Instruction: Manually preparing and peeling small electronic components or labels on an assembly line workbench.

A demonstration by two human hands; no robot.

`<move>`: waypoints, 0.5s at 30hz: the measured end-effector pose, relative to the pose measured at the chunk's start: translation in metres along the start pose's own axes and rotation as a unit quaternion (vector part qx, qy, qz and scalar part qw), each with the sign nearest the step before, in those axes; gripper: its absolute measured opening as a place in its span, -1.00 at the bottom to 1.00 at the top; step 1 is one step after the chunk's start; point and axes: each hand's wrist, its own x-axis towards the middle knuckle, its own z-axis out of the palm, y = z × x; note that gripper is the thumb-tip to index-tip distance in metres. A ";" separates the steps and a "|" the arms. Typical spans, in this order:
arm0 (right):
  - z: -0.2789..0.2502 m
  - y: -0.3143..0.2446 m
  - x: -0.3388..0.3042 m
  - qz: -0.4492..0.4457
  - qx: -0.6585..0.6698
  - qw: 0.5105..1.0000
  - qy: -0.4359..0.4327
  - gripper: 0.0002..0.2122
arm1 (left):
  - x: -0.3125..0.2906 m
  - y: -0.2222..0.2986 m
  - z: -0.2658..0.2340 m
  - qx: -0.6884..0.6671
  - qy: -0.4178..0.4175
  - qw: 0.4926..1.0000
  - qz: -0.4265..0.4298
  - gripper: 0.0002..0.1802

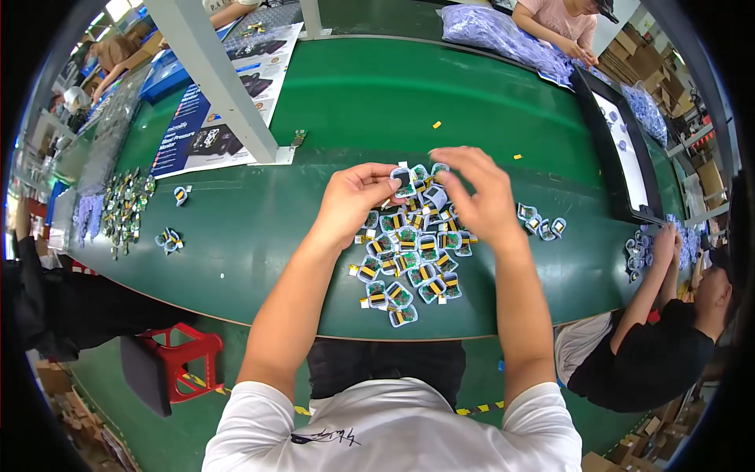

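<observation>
My left hand (358,197) pinches a small pale-blue plastic housing (404,182) with a dark square face and a white tab, just above the far edge of a pile. My right hand (480,193) arches over the far right of that pile, thumb and fingers apart. Between its fingertips, another pale housing (440,168) shows; I cannot tell whether they touch it. The pile of housings (406,260) holds green circuit boards, black-and-yellow strips and white tabs. My right hand hides part of it.
Small groups of housings lie right (540,223) and left (169,240). Loose circuit boards (126,204) cover the left end. A grey post (216,75) rises from the green table (354,94). Co-workers sit right and far; a black-framed tray (629,157) stands right. A red stool (193,358) is lower left.
</observation>
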 end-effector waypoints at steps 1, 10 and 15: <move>0.002 -0.008 -0.004 -0.035 0.018 0.999 0.004 -0.81 | 0.001 -0.002 0.002 0.008 0.006 1.000 0.007 -0.71; 0.039 -0.022 -0.016 -0.210 -0.094 0.973 -0.036 -0.83 | 0.002 -0.014 0.008 0.114 0.051 0.991 0.038 -0.76; 0.040 -0.023 -0.017 -0.201 -0.079 0.975 -0.042 -0.85 | 0.005 -0.022 -0.001 0.120 0.049 0.991 0.038 -0.73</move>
